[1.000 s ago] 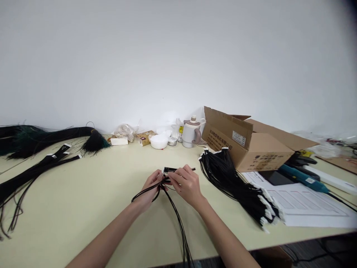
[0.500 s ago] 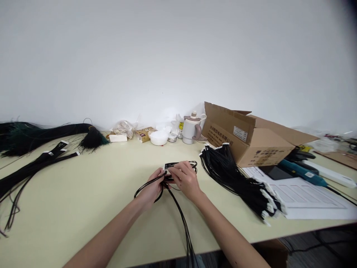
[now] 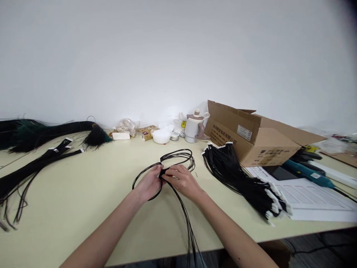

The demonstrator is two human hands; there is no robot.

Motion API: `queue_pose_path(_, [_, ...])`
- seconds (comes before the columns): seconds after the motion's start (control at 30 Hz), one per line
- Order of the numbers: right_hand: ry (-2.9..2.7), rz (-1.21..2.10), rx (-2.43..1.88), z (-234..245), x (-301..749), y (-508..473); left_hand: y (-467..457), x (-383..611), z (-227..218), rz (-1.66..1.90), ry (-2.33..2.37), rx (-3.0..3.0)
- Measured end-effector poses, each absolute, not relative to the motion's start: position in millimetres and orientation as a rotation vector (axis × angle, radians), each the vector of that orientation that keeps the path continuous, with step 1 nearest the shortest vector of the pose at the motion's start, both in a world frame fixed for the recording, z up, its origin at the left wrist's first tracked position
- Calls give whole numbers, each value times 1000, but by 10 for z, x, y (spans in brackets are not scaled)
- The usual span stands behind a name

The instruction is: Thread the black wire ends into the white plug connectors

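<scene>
Above the middle of the table my two hands meet on a cluster of thin black wires (image 3: 182, 208). My left hand (image 3: 150, 183) is closed round the wires near a small white connector, of which only a bit shows. The fingers of my right hand (image 3: 181, 179) pinch the same cluster just beside it; the fingertips hide what exactly they grip. Wire loops stick out to the left and to the upper right of the hands. The free lengths hang down over the table's front edge.
A pile of black wires with white connectors (image 3: 237, 175) lies at the right, before an open cardboard box (image 3: 267, 147). More black wire bundles (image 3: 41, 160) lie at the left. Along the wall stand a mug (image 3: 192, 128) and a white bowl (image 3: 161, 137). A teal tool (image 3: 309, 173) rests on paper.
The wire loops have spread wider toward the upper right. My right hand has moved lower and closer to my left, which still holds the wires. The view has shifted slightly.
</scene>
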State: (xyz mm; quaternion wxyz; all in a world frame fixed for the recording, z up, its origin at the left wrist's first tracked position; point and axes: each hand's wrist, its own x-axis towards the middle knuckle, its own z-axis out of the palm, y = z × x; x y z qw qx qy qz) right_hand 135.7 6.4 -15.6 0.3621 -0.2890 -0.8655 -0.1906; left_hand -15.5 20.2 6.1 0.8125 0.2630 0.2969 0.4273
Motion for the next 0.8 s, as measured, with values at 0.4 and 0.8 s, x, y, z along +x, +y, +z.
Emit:
queue_pose_path(0.4, [-2270, -452, -728, -175, 1367, 96, 216, -142, -38, 829, 621, 594])
queue_pose_path(0.8, [-2278, -484, -698, -207, 1369, 96, 204, -141, -49, 806, 670, 639])
